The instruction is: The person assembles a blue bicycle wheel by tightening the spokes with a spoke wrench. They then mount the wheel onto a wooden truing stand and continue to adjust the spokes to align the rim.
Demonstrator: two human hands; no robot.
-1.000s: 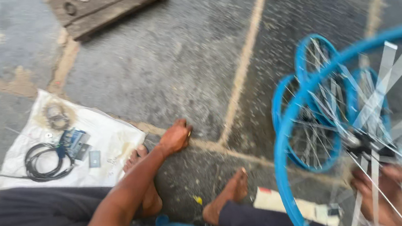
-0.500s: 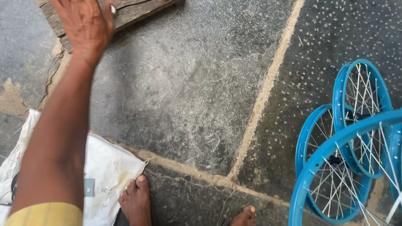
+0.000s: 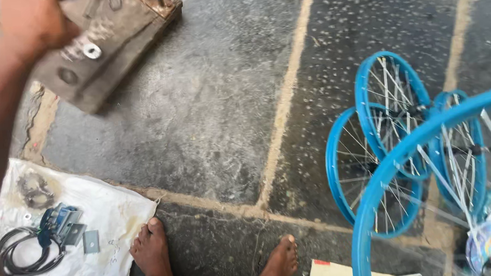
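**Left hand reaches to the wooden block at the top of the view**

The person's left hand (image 3: 35,23) is stretched far forward, at about 11 o'clock in the head view, and it is blurred. It lies over the near end of a wooden block (image 3: 115,46) that rests on the stone floor (image 3: 214,105). Whether the fingers are clenched or loose on the wood cannot be told, because of the blur. On the top face of the block, just beside the hand, there are small metal washers (image 3: 91,49).

The right hand does not show in the view.

At 8 o'clock a white cloth (image 3: 114,209) is spread on the floor. On it lie a coiled black cable (image 3: 18,258), a small blue part (image 3: 59,220) touching the cable, and a flat grey metal plate (image 3: 91,242) just beside that part. The person's two bare feet (image 3: 152,256) are at 6 o'clock, one of them touching the edge of the cloth.

At 3 to 4 o'clock, well apart from the block, several blue bicycle wheel rims (image 3: 392,115) with silver spokes stand together. A larger blue rim (image 3: 410,154) is nearest to the camera at 4 o'clock.
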